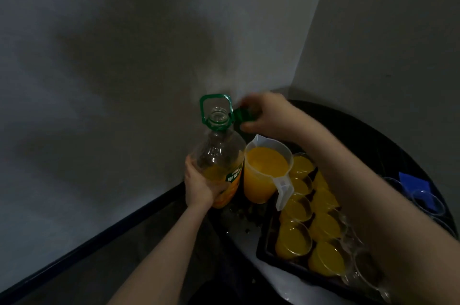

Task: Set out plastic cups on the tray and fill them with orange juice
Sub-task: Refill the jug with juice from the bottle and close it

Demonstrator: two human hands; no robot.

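I see left hand (199, 186) wrapped around uncapped juice bottle (219, 165), upright at round table's (388, 128) left edge, wall close behind. Right hand (267, 115) pinches green cap (242, 115) just beside bottle mouth. Full pitcher (263, 172) stands between bottle and black tray (263, 248). Filled cups (295, 240) crowd tray; empty cups (427, 201) near table's right rim.

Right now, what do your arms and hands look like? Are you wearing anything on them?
Both arms are bare as far as the picture shows: no sleeves, gloves, watch or bracelets. The left hand and right hand show no rings that I can make out, though the room is dim.
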